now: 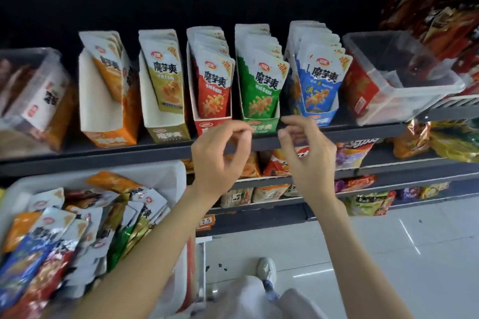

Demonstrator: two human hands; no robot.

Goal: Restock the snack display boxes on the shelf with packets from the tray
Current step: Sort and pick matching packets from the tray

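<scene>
Left hand and right hand were raised, fingers loosely curled, both empty, just before the shelf edge, free gap between them.

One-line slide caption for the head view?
Both empty hands, left hand and right hand, hover before the green display box; packet tray lower left.

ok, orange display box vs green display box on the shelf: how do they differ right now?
Fill: the orange display box holds only a few packets, with its white inner wall bare; the green display box is packed front to back.
Pose of contents: the orange box's packets lean back, while the green box's stand in a tight row.
Place: orange sits leftmost of the five, green fourth.
Shared: both are open-fronted cartons on the same shelf.
</scene>
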